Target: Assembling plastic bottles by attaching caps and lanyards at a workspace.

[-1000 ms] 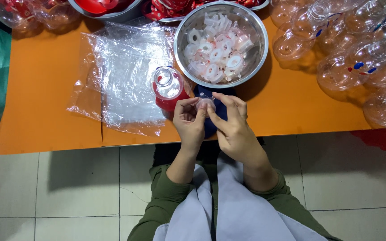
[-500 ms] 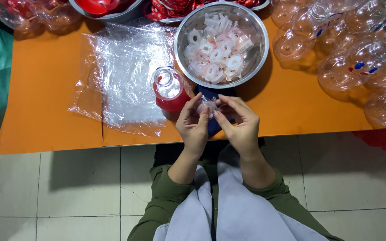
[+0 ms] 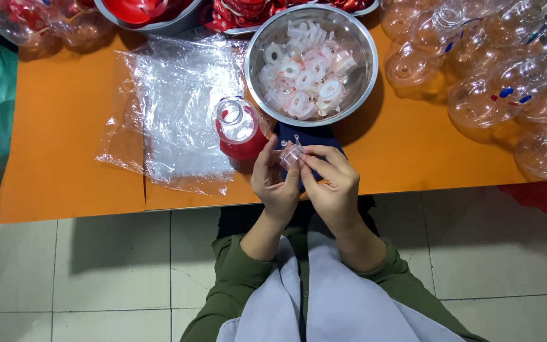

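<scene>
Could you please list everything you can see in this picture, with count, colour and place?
small clear plastic part: one, clear, pinched between both hands' fingertips
round steel bowl: one, silver, top centre
white plastic rings: many, white, inside the bowl
clear jar with red base: one, left of the hands
crinkled clear plastic bag: one, flat on the table, left
clear plastic globes: many, heaped at right
orange table: one
tiled floor: pale, below
left hand: one, on the part
right hand: one, on the part
</scene>
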